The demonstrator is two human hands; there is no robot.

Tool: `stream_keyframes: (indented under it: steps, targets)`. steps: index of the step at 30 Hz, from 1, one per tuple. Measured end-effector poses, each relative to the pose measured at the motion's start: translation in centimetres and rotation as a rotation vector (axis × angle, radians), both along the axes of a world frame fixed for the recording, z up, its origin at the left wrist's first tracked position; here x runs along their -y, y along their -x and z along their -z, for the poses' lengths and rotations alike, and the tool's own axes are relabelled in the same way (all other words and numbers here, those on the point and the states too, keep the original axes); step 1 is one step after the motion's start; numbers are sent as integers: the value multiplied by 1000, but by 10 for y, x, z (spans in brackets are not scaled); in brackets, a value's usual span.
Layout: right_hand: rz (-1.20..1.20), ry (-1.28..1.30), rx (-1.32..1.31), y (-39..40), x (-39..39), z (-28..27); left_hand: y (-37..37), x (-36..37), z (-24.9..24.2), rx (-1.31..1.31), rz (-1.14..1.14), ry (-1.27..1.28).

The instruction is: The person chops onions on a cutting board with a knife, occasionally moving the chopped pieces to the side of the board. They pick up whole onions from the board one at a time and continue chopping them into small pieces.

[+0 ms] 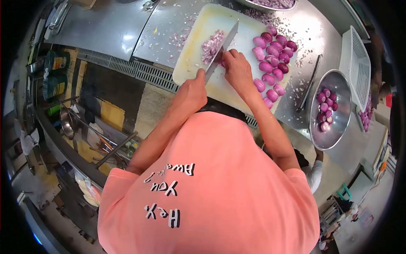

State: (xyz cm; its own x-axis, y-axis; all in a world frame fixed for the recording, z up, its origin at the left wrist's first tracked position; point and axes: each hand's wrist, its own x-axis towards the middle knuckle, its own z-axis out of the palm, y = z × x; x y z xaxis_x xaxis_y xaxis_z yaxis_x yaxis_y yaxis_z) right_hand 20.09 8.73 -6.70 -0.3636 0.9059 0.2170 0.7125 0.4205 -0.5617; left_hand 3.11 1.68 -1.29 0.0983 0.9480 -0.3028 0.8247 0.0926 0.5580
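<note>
My left hand (193,91) is closed around the handle of a kitchen knife (228,37), its blade slanting away up the cutting board (192,63). Close against the blade's right side, the bent fingers of my right hand (237,70) press on a red onion, mostly hidden under them. A pile of finely chopped onion (212,44) lies on the board left of the blade. Several whole peeled red onions (272,59) are grouped along the board's right side.
A steel bowl (315,122) with peeled onions stands right, beside a white plastic basket (355,67) and a long dark tool (311,82). A bowl of chopped onion (275,4) sits at the far edge. Onion bits litter the steel counter (169,25). Another person's sleeve (314,175) shows lower right.
</note>
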Motion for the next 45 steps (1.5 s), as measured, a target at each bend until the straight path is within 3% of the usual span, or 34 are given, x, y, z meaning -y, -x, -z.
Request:
stream_keyframes:
  steps: [2, 6, 11, 14, 18, 22, 26, 30, 35, 37, 40, 45]
  targets:
    - [-2, -4, -6, 0, 1, 3, 0, -3, 23, 48, 23, -34]
    - [-13, -31, -19, -4, 0, 4, 2, -1, -30, 71, 23, -24]
    - [28, -12, -52, -1, 3, 7, -4, -7, 9, 4, 38, -12]
    - [32, -41, -84, -5, 4, 7, -3, -6, -35, 34, 29, -14]
    - [43, -9, -89, -5, 5, 8, -10, -5, 12, 9, 44, -8]
    - [60, -43, -161, -4, 5, 10, -4, -9, -30, 40, 40, 40]
    - [85, -11, -162, -6, 7, 9, -10, -7, 21, 31, 57, 14]
    - [81, -17, -161, -6, 8, 10, -7, -9, -29, 49, 56, 16]
    - [103, -23, -242, -7, 14, 18, -11, -9, 10, 9, 71, 65]
    - [90, -26, -270, -11, 15, 20, -9, -21, -20, 104, 81, 15]
    - [145, -95, -359, -8, 15, 19, -4, -10, -22, 3, 51, 15]
    - [176, 18, -211, -2, 16, 8, 1, -18, -12, -13, 79, -9]
